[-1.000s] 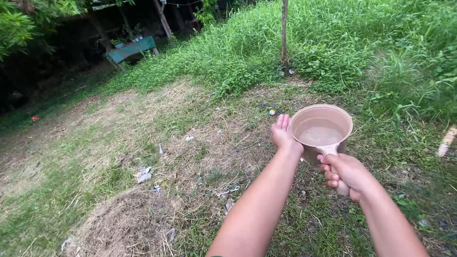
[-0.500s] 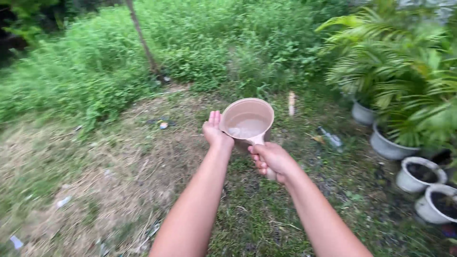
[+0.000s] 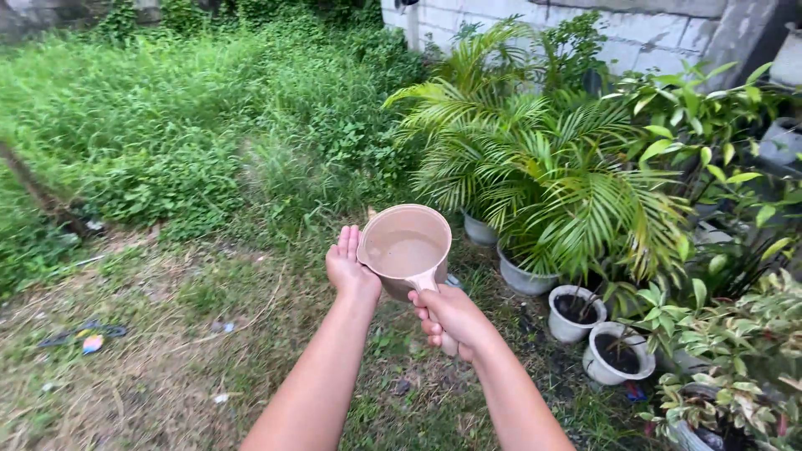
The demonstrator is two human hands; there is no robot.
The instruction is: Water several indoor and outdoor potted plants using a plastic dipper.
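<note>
The dipper [image 3: 407, 250] is sitting between the hands: left hand [image 3: 351, 267] touching its left side, right hand [image 3: 451, 321] gripping the handle nearer. Potted plants [image 3: 576, 313] are standing right, a wall [image 3: 652, 33] far behind, grass [image 3: 167, 125] far left.

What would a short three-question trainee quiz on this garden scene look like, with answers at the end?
1. True or false: the right hand grips the handle of the tan dipper.
2. Multiple choice: the left hand is A) flat and open against the dipper's side, B) closed around the handle, C) resting on a pot.
3. Short answer: what is inside the dipper, and what stands just to its right?

Key:
1. True.
2. A.
3. Murky water; a potted palm in a grey pot, with two white pots nearer the person, holding dark soil.
</note>
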